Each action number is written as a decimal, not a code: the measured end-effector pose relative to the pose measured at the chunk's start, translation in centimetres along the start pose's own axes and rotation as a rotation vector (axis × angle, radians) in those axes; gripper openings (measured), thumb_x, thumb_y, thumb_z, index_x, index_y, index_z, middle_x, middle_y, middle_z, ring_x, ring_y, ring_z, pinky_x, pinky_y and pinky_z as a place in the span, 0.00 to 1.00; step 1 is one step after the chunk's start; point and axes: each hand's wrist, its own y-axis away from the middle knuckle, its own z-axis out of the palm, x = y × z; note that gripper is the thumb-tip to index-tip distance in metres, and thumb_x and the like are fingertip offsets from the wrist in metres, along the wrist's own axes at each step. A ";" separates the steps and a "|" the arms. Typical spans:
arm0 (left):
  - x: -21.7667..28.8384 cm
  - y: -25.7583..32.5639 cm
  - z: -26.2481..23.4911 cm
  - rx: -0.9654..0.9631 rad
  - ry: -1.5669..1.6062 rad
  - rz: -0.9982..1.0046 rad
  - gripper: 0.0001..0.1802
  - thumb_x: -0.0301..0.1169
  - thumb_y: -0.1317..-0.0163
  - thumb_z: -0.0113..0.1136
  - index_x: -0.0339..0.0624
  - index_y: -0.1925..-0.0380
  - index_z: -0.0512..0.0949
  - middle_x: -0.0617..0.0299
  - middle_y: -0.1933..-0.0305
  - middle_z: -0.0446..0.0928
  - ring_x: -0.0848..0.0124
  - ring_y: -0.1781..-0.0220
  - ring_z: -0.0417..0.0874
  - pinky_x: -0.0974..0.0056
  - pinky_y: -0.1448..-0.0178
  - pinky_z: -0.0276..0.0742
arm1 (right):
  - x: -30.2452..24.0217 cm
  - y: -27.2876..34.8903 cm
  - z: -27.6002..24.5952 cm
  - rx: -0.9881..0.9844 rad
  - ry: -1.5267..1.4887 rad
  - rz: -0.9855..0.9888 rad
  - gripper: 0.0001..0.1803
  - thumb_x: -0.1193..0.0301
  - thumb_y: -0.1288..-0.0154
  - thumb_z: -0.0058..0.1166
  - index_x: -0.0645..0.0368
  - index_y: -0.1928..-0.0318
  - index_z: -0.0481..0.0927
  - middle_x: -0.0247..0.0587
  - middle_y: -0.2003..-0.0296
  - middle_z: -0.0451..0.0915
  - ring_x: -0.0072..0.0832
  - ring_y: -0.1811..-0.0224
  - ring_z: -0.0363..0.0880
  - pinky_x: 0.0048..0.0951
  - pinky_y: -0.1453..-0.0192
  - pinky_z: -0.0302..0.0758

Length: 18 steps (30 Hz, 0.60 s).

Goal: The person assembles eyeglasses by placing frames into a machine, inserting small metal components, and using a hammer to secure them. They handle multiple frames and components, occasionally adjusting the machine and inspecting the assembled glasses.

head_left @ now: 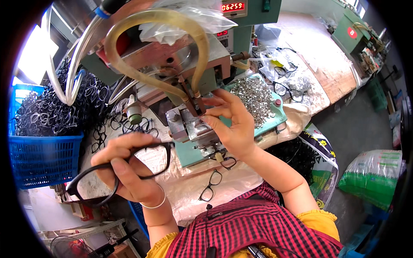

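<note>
My left hand [131,174] is closed on a black eyeglass frame [74,186], raised left of the machine. The fingers pass through the frame's openings and grip it around the middle. My right hand [238,127] reaches to the metal fixture [188,125] of a bench machine. Its thumb and fingertips come together just beside the dark clamp head [195,106], where two hoses end. Whatever is between those fingertips is too small or hidden to tell. A heap of small metal pieces [254,101] lies right behind this hand on a teal tray [282,115].
A blue basket [45,159] heaped with black frames [60,112] stands at the left. More glasses frames [211,185] lie on the paper-covered bench before me, others [288,92] at the far right. A looped yellowish hose [114,43] hangs over the fixture. Sacks [372,178] stand at the right.
</note>
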 end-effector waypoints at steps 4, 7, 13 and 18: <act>-1.9 -1.8 -0.5 -0.009 -0.103 -0.007 0.14 0.33 0.23 0.37 0.31 0.58 0.66 0.41 0.65 0.81 0.64 0.75 0.81 0.67 0.68 0.83 | -0.2 0.0 0.6 -0.009 -0.052 0.089 0.33 0.80 0.38 0.63 0.68 0.34 0.67 0.48 0.55 0.87 0.25 0.50 0.84 0.27 0.42 0.75; -1.6 -1.9 -0.4 0.018 -0.092 -0.048 0.13 0.33 0.22 0.37 0.32 0.57 0.65 0.41 0.65 0.81 0.66 0.74 0.81 0.68 0.69 0.83 | -0.5 0.1 0.7 -0.021 -0.063 0.116 0.33 0.79 0.38 0.64 0.68 0.34 0.67 0.44 0.59 0.87 0.24 0.50 0.83 0.27 0.41 0.74; -0.5 -2.5 0.4 0.029 -0.138 -0.140 0.12 0.32 0.22 0.36 0.35 0.60 0.65 0.42 0.69 0.80 0.66 0.79 0.77 0.69 0.71 0.77 | -2.3 0.2 1.1 0.036 -0.279 0.300 0.33 0.77 0.38 0.64 0.68 0.34 0.66 0.46 0.52 0.85 0.26 0.46 0.81 0.29 0.39 0.73; 2.5 1.5 -0.4 -0.219 0.295 -0.581 0.11 0.35 0.26 0.39 0.39 0.63 0.64 0.45 0.80 0.76 0.64 0.81 0.73 0.68 0.71 0.72 | -4.7 1.9 -1.9 -0.121 0.073 0.133 0.26 0.76 0.40 0.64 0.65 0.41 0.75 0.46 0.48 0.83 0.36 0.42 0.79 0.34 0.36 0.72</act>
